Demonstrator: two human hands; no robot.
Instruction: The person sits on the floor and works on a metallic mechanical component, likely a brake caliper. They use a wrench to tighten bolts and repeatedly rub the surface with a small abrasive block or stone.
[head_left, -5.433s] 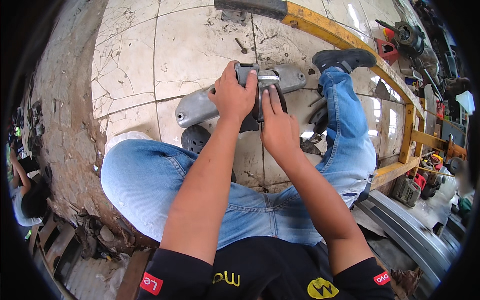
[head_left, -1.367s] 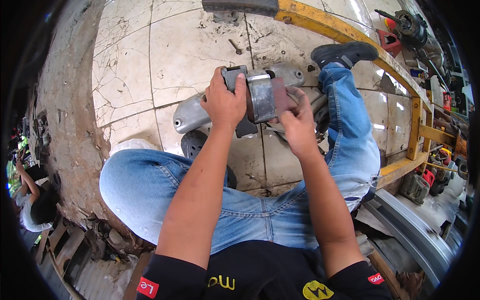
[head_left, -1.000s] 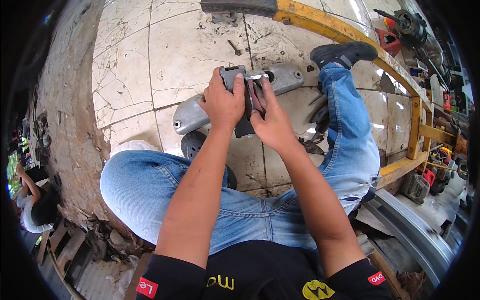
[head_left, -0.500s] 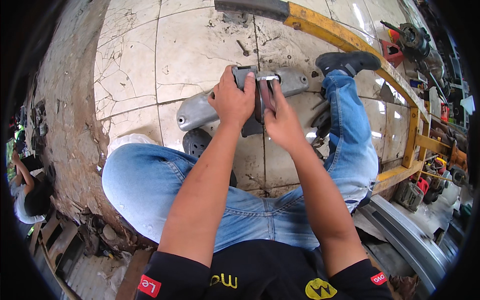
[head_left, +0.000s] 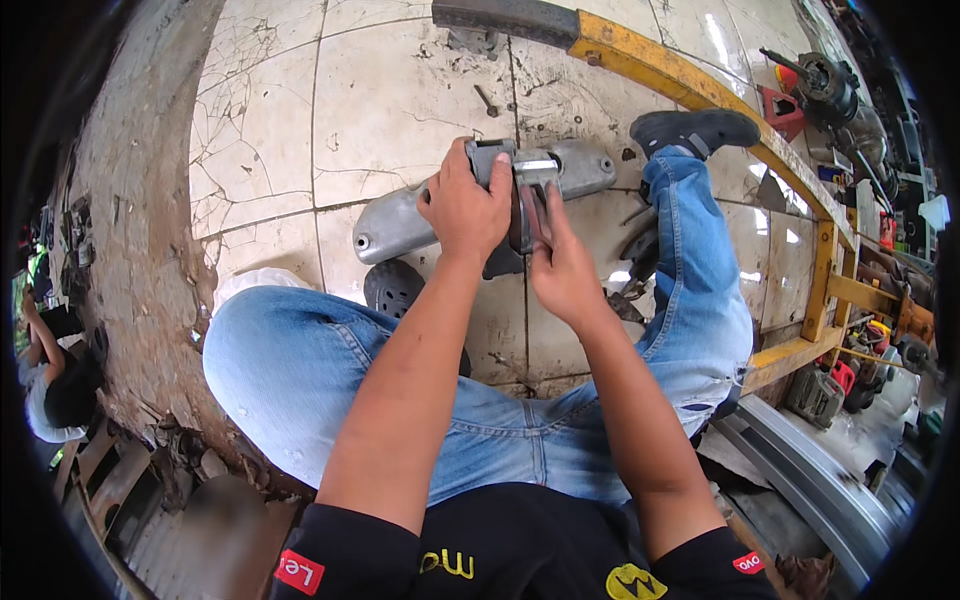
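My left hand [head_left: 467, 205] is closed around a grey, blocky metal part [head_left: 488, 153], its thumb along the top. Close beside it, my right hand [head_left: 565, 265] grips a thin reddish-brown strip [head_left: 530, 205] that looks like folded sandpaper, lying against the side of the metal part. A bright metal edge shows just beyond the right fingertips. How the strip meets the part is partly hidden by my fingers. Beneath and behind both hands, a long rounded silver metal cover [head_left: 393, 226] lies on the floor, its middle covered by the hands and part.
Tiled floor [head_left: 260, 130] spreads ahead, with a loose bolt [head_left: 486, 100] on it. A yellow metal frame [head_left: 660, 70] curves round the right side. My shoe [head_left: 695, 128] rests inside it. Tools and machine parts crowd the far right. Another person [head_left: 60, 385] is at the left edge.
My right hand has shifted slightly downward, and more of the bright metal edge shows above its fingers. My left hand keeps its grip on the metal part.
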